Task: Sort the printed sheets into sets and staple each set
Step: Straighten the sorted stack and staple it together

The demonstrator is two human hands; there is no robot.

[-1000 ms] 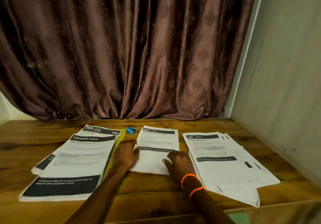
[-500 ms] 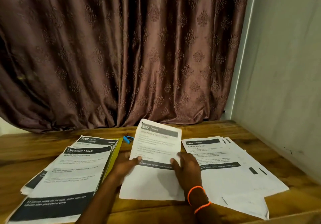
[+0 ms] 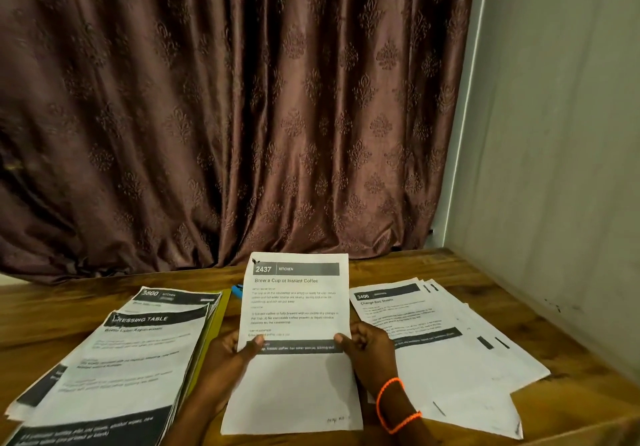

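I have the middle set of sheets [image 3: 294, 324] raised in the lower centre of the frame, headed 2437 and about brewing instant coffee. My left hand [image 3: 230, 359] pinches its left edge, thumb on the front; my right hand [image 3: 369, 345] pinches the right edge the same way. A dark mark shows at its top left corner, possibly a staple, though I cannot tell. To do this step well, I judge I should keep both grips level so the pages stay squared, check the heading against the other piles, and only then lay it down or staple it

Around it, largest first: the brown curtain [image 3: 225, 99] fills the upper frame, with the pale wall [image 3: 561, 134] at right. The wooden table [image 3: 519, 307] carries a big stack [image 3: 114, 369] at lower left, over a yellow folder [image 3: 213, 334]. A fanned pile [image 3: 446, 348] lies at lower right. The small blue stapler [image 3: 237, 290] peeks out behind the raised set, which partly hides it, so reaching it means moving the paper aside
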